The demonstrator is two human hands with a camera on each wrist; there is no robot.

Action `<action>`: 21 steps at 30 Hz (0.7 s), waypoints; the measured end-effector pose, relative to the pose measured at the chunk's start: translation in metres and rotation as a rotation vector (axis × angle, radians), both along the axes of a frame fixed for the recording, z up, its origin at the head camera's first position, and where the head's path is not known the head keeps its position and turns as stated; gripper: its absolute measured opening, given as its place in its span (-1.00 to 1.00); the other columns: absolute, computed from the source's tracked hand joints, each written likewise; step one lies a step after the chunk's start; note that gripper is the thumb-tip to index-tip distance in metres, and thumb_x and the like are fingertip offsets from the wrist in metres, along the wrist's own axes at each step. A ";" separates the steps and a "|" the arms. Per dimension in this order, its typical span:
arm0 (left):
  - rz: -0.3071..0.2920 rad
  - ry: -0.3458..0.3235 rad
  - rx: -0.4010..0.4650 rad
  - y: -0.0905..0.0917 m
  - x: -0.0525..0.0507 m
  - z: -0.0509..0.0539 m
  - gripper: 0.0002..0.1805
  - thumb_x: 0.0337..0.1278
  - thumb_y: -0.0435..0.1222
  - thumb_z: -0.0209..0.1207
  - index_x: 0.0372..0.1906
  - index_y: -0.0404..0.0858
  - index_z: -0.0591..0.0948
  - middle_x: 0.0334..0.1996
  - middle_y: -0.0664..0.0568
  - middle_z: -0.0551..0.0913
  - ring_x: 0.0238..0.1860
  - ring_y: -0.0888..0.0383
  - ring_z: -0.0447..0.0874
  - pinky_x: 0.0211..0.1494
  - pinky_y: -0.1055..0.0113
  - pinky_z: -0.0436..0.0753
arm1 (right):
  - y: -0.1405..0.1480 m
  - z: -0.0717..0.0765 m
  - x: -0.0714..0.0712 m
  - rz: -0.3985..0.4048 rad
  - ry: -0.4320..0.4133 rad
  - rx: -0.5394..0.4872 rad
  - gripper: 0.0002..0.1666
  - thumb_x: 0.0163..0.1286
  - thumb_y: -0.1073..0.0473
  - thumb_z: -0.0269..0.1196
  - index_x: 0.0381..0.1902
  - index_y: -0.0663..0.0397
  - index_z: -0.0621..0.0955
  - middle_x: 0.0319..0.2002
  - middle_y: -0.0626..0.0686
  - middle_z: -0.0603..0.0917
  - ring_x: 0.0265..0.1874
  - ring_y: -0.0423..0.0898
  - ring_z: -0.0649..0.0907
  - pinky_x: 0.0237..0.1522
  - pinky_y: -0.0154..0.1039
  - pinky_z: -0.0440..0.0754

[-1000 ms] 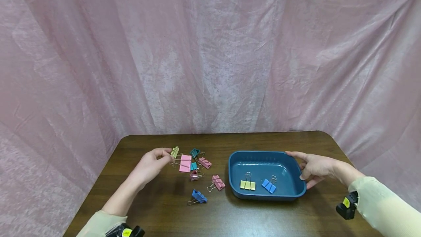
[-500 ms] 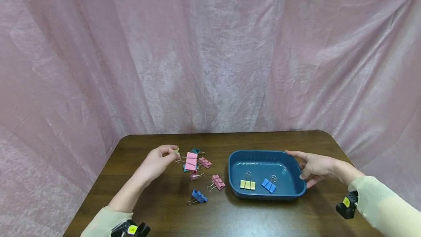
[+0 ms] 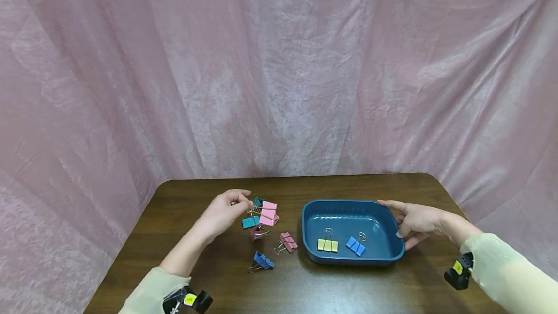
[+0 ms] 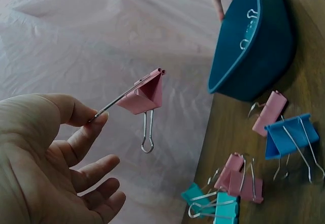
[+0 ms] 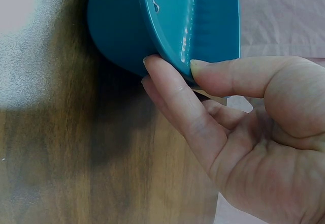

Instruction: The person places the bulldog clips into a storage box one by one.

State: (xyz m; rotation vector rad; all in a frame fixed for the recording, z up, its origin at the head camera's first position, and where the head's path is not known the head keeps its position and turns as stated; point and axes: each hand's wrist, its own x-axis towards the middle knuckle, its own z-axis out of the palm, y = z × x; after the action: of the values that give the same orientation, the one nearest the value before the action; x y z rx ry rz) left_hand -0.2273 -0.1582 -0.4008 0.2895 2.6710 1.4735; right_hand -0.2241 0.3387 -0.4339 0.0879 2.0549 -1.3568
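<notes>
Thumb and forefinger of my left hand (image 3: 224,213) pinch a pink binder clip (image 4: 136,101) by one wire handle. In the left wrist view it hangs in the air, its other handle pointing down. The head view has this clip over several teal and pink clips on the table, partly covering them. At the right, my right hand (image 3: 418,223) grips the end rim of a blue tray (image 3: 340,201), thumb inside and fingers against the outer wall (image 5: 114,28). A yellow binder clip (image 3: 327,245) and a blue one (image 3: 356,246) lie in the tray.
Loose on the brown table (image 3: 209,287) are a blue binder clip (image 3: 264,260), a pink clip (image 3: 288,242), a dark pink clip (image 3: 258,233) and a teal clip (image 3: 250,222). A pink curtain (image 3: 279,71) hangs behind the table.
My left hand has moved right with the pink clip, uncovering a teal clip. The yellow clip by its fingers is now almost wholly hidden. My right hand and the tray stay put.
</notes>
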 end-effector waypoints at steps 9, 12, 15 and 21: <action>-0.023 0.011 0.027 0.018 -0.005 0.002 -0.81 0.24 -0.23 0.24 -0.45 -0.21 0.70 0.20 -0.04 0.63 0.27 -0.09 0.52 0.27 -0.02 0.44 | -0.001 0.000 0.000 -0.003 -0.004 0.002 0.29 0.07 0.68 0.21 0.67 -0.09 -0.02 0.27 0.45 0.48 -0.15 0.27 0.74 -0.27 0.14 0.74; -0.030 0.021 0.016 0.023 -0.006 0.004 -0.81 0.23 -0.22 0.24 -0.46 -0.20 0.71 0.19 -0.03 0.64 0.26 -0.08 0.53 0.26 0.01 0.44 | -0.001 0.000 0.000 -0.004 -0.005 0.004 0.29 0.08 0.68 0.21 0.67 -0.09 -0.02 0.29 0.46 0.46 -0.14 0.27 0.74 -0.27 0.15 0.74; -0.035 0.022 0.013 0.027 -0.007 0.006 -0.80 0.23 -0.21 0.25 -0.47 -0.19 0.71 0.19 -0.01 0.64 0.26 -0.06 0.53 0.26 0.02 0.45 | -0.001 0.000 0.001 -0.006 -0.005 0.004 0.29 0.07 0.68 0.21 0.66 -0.09 -0.01 0.30 0.47 0.44 -0.14 0.27 0.73 -0.26 0.16 0.74; -0.063 0.018 0.048 0.037 -0.009 0.008 -0.80 0.22 -0.23 0.23 -0.44 -0.26 0.72 0.19 -0.04 0.63 0.25 -0.07 0.52 0.25 0.02 0.46 | -0.001 0.000 0.000 -0.009 -0.005 -0.001 0.29 0.07 0.68 0.21 0.66 -0.08 -0.01 0.26 0.46 0.47 -0.14 0.28 0.73 -0.27 0.15 0.74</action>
State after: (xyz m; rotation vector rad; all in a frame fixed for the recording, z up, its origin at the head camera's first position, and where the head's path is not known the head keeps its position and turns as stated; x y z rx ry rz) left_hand -0.2368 -0.1208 -0.3931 0.3886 2.6177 1.5251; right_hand -0.2237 0.3381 -0.4337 0.1007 2.0519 -1.3620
